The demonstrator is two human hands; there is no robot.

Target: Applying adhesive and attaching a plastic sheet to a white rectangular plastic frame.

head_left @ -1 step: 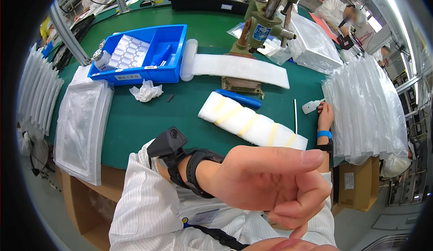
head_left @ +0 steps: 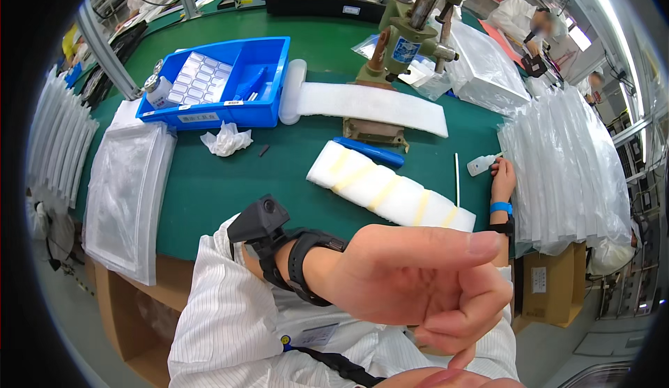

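Observation:
My left hand (head_left: 418,283) is raised close in front of me, palm showing, thumb stretched out and fingers loosely bent, with nothing in it. A black strap with a small camera sits on that wrist. At the right, my right hand (head_left: 503,179) has its fingers pinched at the nozzle end of a small white dropper bottle (head_left: 479,165); a blue band circles the wrist. Left of the bottle stands out a thin white stick (head_left: 456,179). A white foam strip with yellowish tape bands (head_left: 383,189) lies beyond my left hand, beside a blue pen-like tool (head_left: 369,152).
A green hand press (head_left: 404,46) stands behind a plain white foam strip (head_left: 376,105). Left of it are a blue divided bin (head_left: 209,119) and crumpled tissue (head_left: 226,140). Plastic-wrapped packs flank both sides (head_left: 125,193). Other people work in the background.

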